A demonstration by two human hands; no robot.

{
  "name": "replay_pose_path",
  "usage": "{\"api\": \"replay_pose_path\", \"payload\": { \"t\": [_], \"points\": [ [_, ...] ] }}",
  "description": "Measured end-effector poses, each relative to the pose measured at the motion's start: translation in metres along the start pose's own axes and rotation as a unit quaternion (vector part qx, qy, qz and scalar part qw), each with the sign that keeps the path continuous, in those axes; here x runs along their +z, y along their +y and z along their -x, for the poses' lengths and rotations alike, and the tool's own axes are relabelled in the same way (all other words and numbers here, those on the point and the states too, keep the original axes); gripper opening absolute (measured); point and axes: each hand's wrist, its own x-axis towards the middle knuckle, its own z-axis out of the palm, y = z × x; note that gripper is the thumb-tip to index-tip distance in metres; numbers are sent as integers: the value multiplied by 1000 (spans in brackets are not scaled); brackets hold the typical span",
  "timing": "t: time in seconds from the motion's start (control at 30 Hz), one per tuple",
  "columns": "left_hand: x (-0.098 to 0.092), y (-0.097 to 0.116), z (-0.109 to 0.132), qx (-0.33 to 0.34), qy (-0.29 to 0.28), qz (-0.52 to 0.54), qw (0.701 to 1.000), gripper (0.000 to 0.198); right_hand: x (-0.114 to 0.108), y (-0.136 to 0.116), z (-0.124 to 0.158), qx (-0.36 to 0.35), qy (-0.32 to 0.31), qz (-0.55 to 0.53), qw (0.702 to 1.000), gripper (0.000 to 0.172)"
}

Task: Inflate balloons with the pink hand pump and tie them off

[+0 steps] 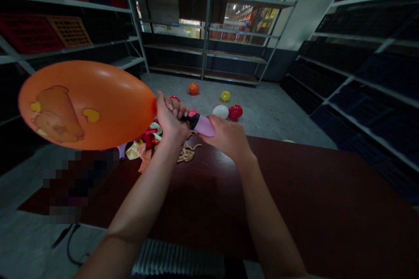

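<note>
A large inflated orange balloon (114, 96) with a printed bear-like figure and yellow hearts stretches out to the left. My left hand (170, 117) is closed around its neck, where it meets the black nozzle of a pink balloon pump (205, 126). My right hand (227, 136) is wrapped around the pump's pink body. Below my left hand, limp balloons (133, 151) in several colours lie on the dark table (209, 196). Beside them is a small heap of tan strands (188, 153), either string or rubber bands. Where the balloon's mouth sits on the nozzle is hidden by my fingers.
Beyond the table, an orange balloon (194, 89), a yellow balloon (225, 96), a white balloon (221, 111) and a red balloon (235, 112) lie on the grey floor. Metal shelves (206, 52) stand at the back, with crates (68, 30) on the left racks.
</note>
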Motion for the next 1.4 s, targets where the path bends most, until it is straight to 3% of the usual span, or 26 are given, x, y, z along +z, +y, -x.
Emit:
{"api": "replay_pose_path", "payload": {
  "t": [0.17, 0.3, 0.57, 0.77, 0.97, 1.2, 1.4],
  "points": [
    [-8, 6, -17, -29, 13, 4, 999, 59, 5, 6, -3, 16, -73, -56, 996, 45],
    [-6, 25, -21, -22, 20, 27, 999, 56, 9, 21, -4, 10, -111, -101, 989, 53],
    [-15, 62, -29, 44, 22, 23, 999, 56, 12, 41, 1, -8, -75, -90, 993, 53],
    [-10, 75, -22, 75, 28, 39, 996, 55, 11, 48, 2, 5, -53, -91, 994, 52],
    [2, 62, -8, 110, 13, 31, 993, 59, 8, 49, 4, 5, -7, -96, 995, 40],
    [2, 36, -8, 111, 21, 76, 991, 59, 2, 46, 4, -1, 48, 21, 999, 34],
    [3, -3, 4, 60, 13, 69, 996, 59, -2, 22, 2, -13, 13, 80, 997, 24]
  ]
}}
